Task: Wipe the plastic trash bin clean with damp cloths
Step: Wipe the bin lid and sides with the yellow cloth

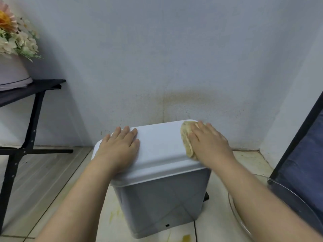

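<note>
Head camera: A person wipes a grey plastic trash bin [157, 203] standing on the tiled floor [52, 180] directly under both hands. The left hand [120, 147] lies flat, fingers straight and close together, pressing the smooth, rounded lid [157, 145]. The right hand [209, 144] lies flat, fingers extended, pressing a crumpled yellowish cloth [186, 137] onto the lid's far corner.

The light bin could skid or tip on the slick tiles if the left hand eases its bracing. The cloth, already discoloured, may smear grime instead of lifting it. A clear glass bowl [270, 180] sits just beside the right forearm, where a wide stroke could knock it. Yellow smears [186, 238] mark the floor below the wrists.
</note>
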### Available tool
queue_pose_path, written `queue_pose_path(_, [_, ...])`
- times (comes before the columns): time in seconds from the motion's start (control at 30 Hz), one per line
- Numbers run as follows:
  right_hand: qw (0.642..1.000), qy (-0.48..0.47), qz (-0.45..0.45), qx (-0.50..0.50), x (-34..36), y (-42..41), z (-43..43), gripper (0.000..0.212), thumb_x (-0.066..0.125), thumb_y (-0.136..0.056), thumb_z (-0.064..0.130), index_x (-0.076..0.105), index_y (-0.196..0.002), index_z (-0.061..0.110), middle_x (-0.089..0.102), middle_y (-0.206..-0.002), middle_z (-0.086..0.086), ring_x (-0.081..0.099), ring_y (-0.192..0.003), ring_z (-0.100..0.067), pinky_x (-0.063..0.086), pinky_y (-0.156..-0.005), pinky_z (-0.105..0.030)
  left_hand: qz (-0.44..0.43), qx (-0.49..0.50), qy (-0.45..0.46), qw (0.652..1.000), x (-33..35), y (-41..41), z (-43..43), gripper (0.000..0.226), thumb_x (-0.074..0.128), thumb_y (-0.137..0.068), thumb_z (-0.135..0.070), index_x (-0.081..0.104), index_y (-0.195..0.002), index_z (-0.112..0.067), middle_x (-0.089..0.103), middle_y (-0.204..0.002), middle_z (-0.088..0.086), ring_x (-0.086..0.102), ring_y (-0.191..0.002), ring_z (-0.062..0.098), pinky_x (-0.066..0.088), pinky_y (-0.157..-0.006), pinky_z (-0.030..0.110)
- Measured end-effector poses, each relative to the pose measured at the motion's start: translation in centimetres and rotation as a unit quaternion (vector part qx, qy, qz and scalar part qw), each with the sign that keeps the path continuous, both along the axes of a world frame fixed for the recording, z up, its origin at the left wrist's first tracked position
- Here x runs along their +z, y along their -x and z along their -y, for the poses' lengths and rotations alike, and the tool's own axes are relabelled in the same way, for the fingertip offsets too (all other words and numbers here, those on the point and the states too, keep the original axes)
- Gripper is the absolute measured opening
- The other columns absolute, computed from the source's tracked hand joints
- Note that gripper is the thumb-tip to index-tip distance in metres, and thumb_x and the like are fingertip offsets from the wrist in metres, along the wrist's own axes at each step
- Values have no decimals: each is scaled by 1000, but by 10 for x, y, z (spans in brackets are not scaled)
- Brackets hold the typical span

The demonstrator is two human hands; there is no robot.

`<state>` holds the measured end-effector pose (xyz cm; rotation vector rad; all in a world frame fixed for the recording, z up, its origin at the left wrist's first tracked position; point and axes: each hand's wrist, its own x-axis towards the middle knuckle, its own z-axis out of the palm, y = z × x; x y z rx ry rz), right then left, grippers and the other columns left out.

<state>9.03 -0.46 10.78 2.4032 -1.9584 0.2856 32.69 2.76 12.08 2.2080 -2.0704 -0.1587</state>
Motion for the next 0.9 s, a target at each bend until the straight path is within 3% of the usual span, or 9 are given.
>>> queue_pose_path(0.1, [996, 56, 55, -38, -15, -26, -40, 54, 8, -97, 37, 12, -150, 24, 7, -159, 6, 0, -146, -15, -5, -116, -44, -8, -33, -4, 999, 0, 1, 4, 51, 14, -100, -36, 5, -150, -31, -5, -159, -8, -7, -146, 10, -4, -117, 32])
queue_pose_path(0.3, [974, -104, -59, 190, 22, -48, 24, 52, 14, -100, 40, 2, -150, 32, -8, -159, 5, -6, -146, -20, -2, -117, -47, -3, -62, -32, 998, 1, -12, 13, 51, 16, -100, -39, 4, -149, -32, -6, -158, -10, -8, -145, 8, -3, -118, 29])
queue_pose_path(0.4, [977, -77, -115, 163, 22, -6, 42, 49, 19, -102, 32, 11, -150, 26, -4, -160, 1, -5, -146, -24, 3, -117, -47, 1, -49, -46, 998, 4, -17, 16, 51, 19, -101, -38, 5, -149, -32, -4, -159, -9, -5, -146, 10, -1, -118, 31])
queue_pose_path(0.47, [976, -23, -133, 170, 11, 17, 39, 45, 25, -102, 18, 23, -147, 18, -1, -160, -4, -5, -146, -26, -2, -118, -43, -2, -26, -54, 998, 8, -12, 19, 50, 18, -101, -36, 8, -150, -31, -2, -159, -9, -4, -146, 12, 0, -118, 33])
queue_pose_path(0.57, [991, -24, 25, 130, 2, 26, 25, 44, 25, -103, 18, 27, -146, 12, 6, -159, -6, -1, -147, -23, -4, -118, -33, 18, -2, -30, 999, 12, 22, 24, 49, 15, -100, -31, 16, -149, -22, 5, -159, -4, -1, -146, 18, 2, -117, 40])
queue_pose_path(0.63, [985, -31, 146, 88, -2, 23, 14, 44, 24, -103, 20, 28, -147, 15, 9, -159, -2, 4, -146, -20, 2, -117, -30, 17, -55, -22, 998, 9, 59, 24, 50, 12, -101, -33, 11, -150, -23, -2, -160, -3, -7, -146, 20, -1, -116, 43])
queue_pose_path(0.73, [930, 3, 364, -49, -18, 19, -10, 46, 26, -101, 29, 29, -146, 25, 21, -157, 5, 20, -142, -18, 17, -113, -31, -2, -77, -4, 997, -2, 84, 23, 52, 11, -100, -37, 3, -151, -27, -7, -159, -7, -11, -146, 16, -3, -117, 37])
queue_pose_path(0.8, [927, 98, 337, -130, -34, 2, -36, 50, 25, -99, 37, 26, -147, 22, 29, -154, 0, 26, -140, -21, 20, -114, -37, 2, -66, -1, 998, -5, 81, 23, 52, 11, -100, -37, 2, -150, -28, -8, -159, -9, -10, -146, 14, -2, -118, 35])
queue_pose_path(0.9, [937, 179, 257, -156, -49, -36, -67, 54, 28, -94, 42, 42, -141, 17, 39, -147, -12, 33, -138, -33, 29, -110, -54, 12, -75, -13, 997, -5, 78, 25, 51, 11, -100, -36, 0, -150, -29, -9, -158, -9, -9, -146, 14, -1, -118, 35])
